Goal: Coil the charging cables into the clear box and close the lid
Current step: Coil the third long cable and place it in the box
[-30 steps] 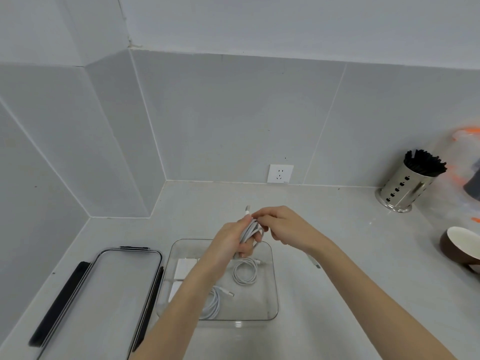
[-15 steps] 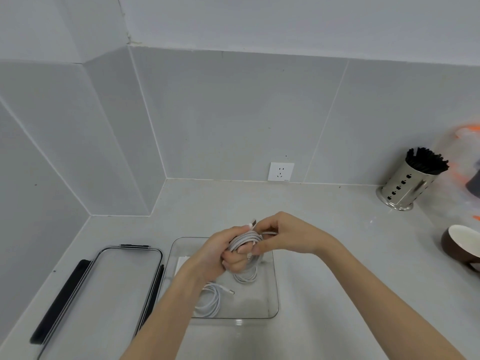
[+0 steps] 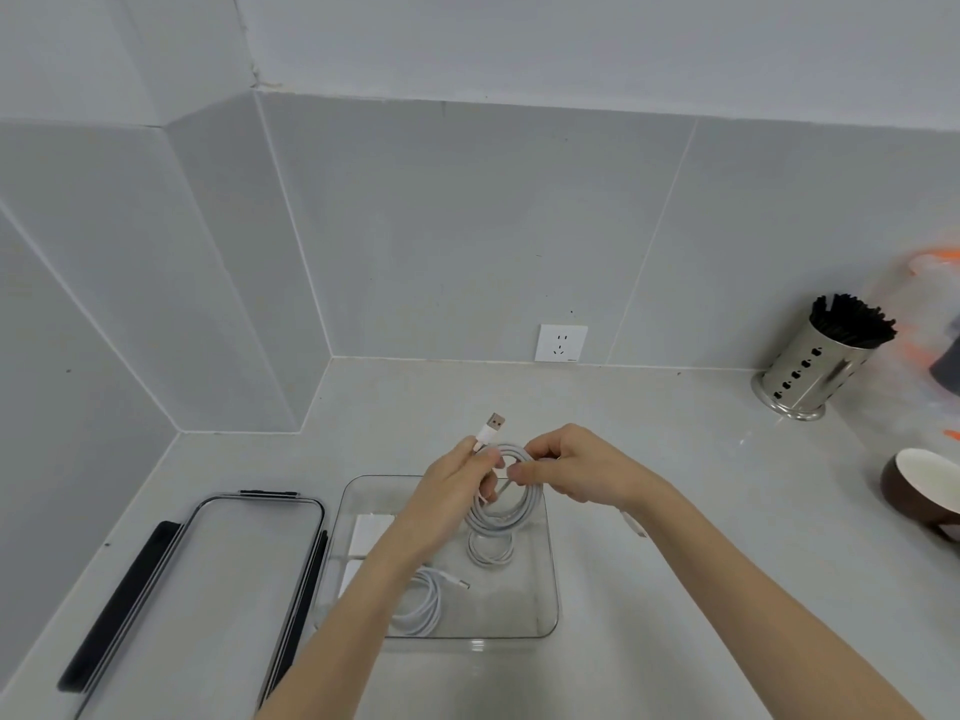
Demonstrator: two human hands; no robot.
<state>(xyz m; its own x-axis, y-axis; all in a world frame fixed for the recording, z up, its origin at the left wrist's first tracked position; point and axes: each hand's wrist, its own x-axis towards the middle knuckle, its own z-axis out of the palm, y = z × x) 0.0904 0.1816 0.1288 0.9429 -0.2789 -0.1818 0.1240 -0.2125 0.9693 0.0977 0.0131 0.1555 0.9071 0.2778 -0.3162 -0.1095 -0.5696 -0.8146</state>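
Note:
A white charging cable (image 3: 506,514) hangs in a loose coil above the clear box (image 3: 545,579). My left hand (image 3: 452,491) pinches the coil near its USB plug (image 3: 491,428), which sticks up. My right hand (image 3: 566,472) grips the coil's top from the right. Inside the box lie a small coiled cable (image 3: 488,550), a larger coiled cable (image 3: 421,600) and white adapters (image 3: 366,537), partly hidden by my left forearm. The clear lid (image 3: 218,584) with black latches lies flat to the left of the box.
A steel holder of black sticks (image 3: 815,366) stands at the back right, a brown bowl (image 3: 919,493) nearer on the right edge. A wall socket (image 3: 561,343) sits behind the box. Tiled walls close the left and back.
The tight bundle between my hands has opened into a wider hanging loop, and the USB plug now stands clear above my left hand. Both hands stayed over the box.

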